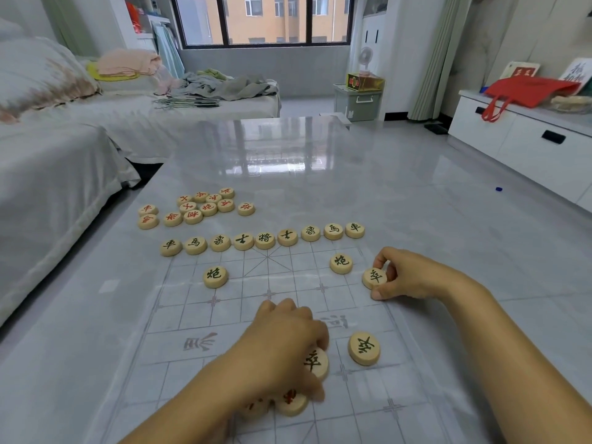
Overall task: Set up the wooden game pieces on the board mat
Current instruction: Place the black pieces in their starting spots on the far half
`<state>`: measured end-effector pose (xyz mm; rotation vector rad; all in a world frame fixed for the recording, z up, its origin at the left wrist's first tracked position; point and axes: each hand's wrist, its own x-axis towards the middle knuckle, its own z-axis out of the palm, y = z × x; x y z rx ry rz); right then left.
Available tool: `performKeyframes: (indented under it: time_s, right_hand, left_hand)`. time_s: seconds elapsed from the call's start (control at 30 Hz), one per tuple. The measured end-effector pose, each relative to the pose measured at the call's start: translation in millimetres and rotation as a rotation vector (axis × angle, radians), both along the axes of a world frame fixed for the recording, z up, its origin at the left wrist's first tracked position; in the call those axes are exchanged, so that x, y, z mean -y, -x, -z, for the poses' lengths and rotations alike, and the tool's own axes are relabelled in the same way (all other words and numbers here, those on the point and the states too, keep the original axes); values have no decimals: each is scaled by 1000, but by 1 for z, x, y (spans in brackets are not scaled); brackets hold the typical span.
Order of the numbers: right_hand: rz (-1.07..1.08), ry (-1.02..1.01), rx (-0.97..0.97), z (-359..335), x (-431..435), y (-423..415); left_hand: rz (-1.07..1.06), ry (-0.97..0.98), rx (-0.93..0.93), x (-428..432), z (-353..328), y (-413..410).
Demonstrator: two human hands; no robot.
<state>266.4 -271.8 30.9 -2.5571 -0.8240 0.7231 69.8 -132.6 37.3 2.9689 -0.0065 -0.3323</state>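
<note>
Nearest us, two red-marked pieces lay on the board mat, half hidden under the left hand. We noted that hand curled down over the near black piece, fingers on its far rim and thumb on its near side, clamped on it. The piece lay flat on the mat.

Just right of it, the loose black piece lay flat and untouched, apart from both hands.

Farther out, the right hand pinched the edge black piece between thumb and curled fingers, at the right border of the grid. We could not tell whether that piece was touching the mat or just clear of it.

Beyond the hands, we logged two cannon pieces, one left and one right, each on its own grid crossing. Behind them, a row of nine black pieces ran along the mat's far edge, side by side.

Off the mat, far left on the glossy grey surface, sat a cluster of red pieces, unsorted and crowded together.

Room notes: a white-covered sofa on the left, a window straight ahead, and a red bag on a white cabinet at right.
</note>
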Motion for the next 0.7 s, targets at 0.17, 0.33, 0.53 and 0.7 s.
performKeyframes:
  time_s: [0.17,0.33,0.53,0.7]
  right_hand:
    - [-6,3,30,-1,-1,4]
    - [-25,-12,39,-2,0,5]
    - [-22,-39,24,0,0,3]
    - [-13,-48,2,1,0,1]
  left_hand:
    - [-121,87,149,-2,1,-9]
    - [-427,222,254,-22,10,-61]
    - [-489,447,275,-27,25,-79]
    - [-427,495,264,-30,26,-75]
